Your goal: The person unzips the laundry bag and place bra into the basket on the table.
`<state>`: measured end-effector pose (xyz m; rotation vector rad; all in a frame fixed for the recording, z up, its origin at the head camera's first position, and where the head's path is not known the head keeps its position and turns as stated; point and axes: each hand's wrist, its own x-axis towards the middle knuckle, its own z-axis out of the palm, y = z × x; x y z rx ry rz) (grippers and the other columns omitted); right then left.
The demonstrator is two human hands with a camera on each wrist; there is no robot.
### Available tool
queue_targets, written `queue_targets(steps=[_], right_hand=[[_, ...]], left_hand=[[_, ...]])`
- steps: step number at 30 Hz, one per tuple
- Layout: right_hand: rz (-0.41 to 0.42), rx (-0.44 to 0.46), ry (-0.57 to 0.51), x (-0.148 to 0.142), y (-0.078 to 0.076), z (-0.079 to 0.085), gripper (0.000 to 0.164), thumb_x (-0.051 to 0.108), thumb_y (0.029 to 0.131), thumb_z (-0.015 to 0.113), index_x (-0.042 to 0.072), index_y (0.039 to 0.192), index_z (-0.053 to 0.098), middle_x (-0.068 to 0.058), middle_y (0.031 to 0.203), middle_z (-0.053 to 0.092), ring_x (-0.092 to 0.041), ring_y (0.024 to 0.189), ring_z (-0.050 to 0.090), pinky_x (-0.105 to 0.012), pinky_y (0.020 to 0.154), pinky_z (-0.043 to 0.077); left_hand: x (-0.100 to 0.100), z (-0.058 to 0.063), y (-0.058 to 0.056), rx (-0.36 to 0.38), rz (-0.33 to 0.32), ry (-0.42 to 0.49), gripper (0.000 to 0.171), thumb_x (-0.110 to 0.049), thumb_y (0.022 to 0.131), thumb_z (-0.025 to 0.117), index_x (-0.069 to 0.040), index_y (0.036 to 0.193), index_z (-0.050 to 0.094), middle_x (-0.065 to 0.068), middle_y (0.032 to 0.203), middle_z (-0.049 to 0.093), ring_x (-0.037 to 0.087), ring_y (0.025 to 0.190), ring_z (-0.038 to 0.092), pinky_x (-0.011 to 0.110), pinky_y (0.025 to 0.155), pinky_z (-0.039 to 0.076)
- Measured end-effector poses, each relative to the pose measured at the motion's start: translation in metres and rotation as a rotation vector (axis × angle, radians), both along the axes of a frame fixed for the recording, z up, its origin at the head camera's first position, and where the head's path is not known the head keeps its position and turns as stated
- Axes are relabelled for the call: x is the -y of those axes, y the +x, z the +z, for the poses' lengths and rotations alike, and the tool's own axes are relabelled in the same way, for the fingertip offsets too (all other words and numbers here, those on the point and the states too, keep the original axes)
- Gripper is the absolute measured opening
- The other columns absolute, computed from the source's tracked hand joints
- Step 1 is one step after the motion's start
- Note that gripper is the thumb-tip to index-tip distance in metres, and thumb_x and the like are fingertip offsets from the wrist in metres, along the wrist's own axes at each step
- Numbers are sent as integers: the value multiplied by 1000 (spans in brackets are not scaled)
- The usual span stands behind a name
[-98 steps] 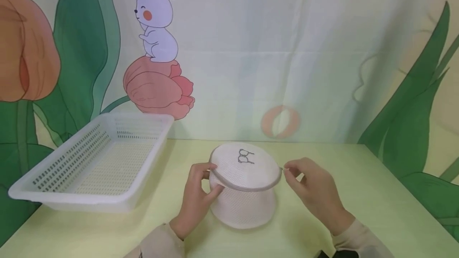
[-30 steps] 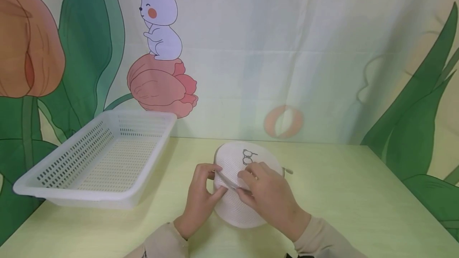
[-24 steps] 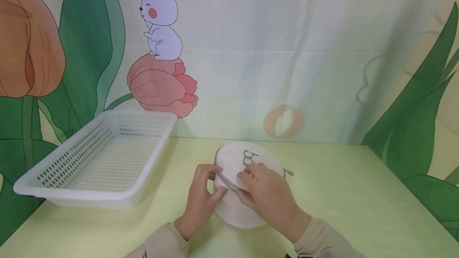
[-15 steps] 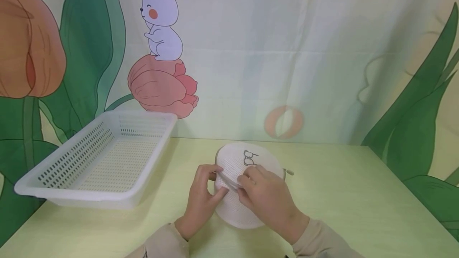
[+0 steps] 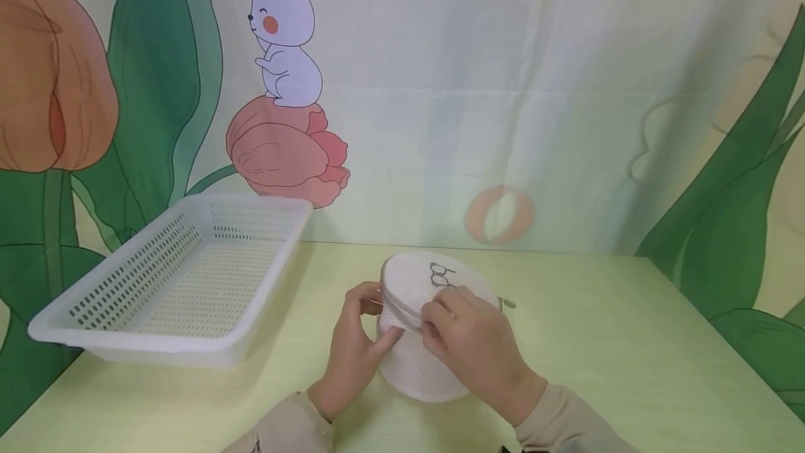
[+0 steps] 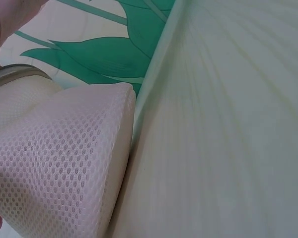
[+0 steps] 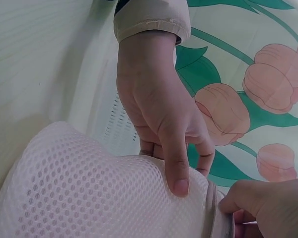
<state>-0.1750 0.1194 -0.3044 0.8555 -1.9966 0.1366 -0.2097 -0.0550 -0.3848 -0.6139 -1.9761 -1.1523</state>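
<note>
A white mesh laundry bag (image 5: 423,369), round with a flat top and grey zipper trim, stands on the table in the head view. Dark line drawing marks its top, and a zipper pull (image 5: 508,303) sticks out at the right. My left hand (image 5: 353,348) grips the bag's left side just under the trim, thumb in front and fingers behind. With bent fingers, my right hand (image 5: 481,349) pinches the trim at the front. The right wrist view shows the left thumb (image 7: 179,181) against the mesh. Mesh fills the lower left of the left wrist view.
A white plastic basket (image 5: 135,342) with slotted sides stands at the left of the pale yellow-green table (image 5: 604,341). Behind the table hangs a printed curtain (image 5: 402,89) with a rabbit and tulips.
Over three seconds, my right hand has moved from the zipper pull to the bag's front trim. Since half a second ago, the left fingers have slipped off the trim to the side below it.
</note>
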Motion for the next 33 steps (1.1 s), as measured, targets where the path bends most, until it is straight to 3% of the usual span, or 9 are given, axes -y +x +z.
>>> queue_targets(steps=[17,33], right_hand=[[-1,25,-82,-11,-3,10,12,7,68,77,9,77,69,0,77,64,-12,69,60,-21,60,56],[-12,18,-194,-37,-3,30,15,0,70,74,4,84,70,-6,80,65,-18,73,64,-26,57,56]], left_hand=[[0,0,0,-15,18,-31,57,-4,74,79,0,121,47,10,103,55,17,85,60,30,77,55],[0,-2,0,-11,24,-42,53,-3,73,79,-2,118,52,10,104,55,16,83,60,29,75,54]])
